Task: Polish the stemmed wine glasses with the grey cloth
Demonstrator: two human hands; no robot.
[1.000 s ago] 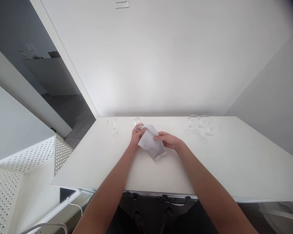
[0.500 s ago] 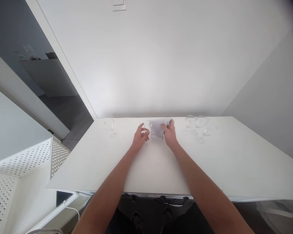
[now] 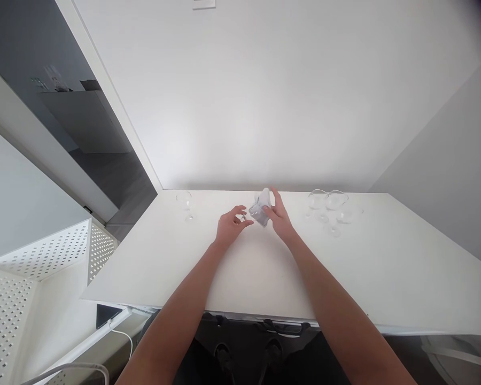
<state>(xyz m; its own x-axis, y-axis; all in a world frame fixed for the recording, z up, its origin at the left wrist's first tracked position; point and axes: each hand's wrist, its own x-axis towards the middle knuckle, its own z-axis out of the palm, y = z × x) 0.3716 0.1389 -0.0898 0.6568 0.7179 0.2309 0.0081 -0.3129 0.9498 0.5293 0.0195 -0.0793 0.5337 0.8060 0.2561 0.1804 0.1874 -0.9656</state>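
Two forearms, head view: bare, rising from the bottom edge of the frame and slanting inward to the centre, the right one starting well toward the lower right.
Left hand: just left of centre, wrist lower, knuckles up, fingers curled toward the right and pinched on the stem of a stemmed glass.
Right hand: just right of centre, pointing to the upper left, index finger stretched upward, thumb laid across a pale cloth, which it clasps against the glass.
Gap between hands: small; they face each other without touching.
Held glass: centre of the frame, tilted, bowl to the right of the stem; whether it touches the worktop cannot be told.
Cloth: at the bowl, bunched; how far it reaches inside is unclear.
Glass at left: upright, well apart from the hands.
Glasses at right: clustered right of centre, near the wall.
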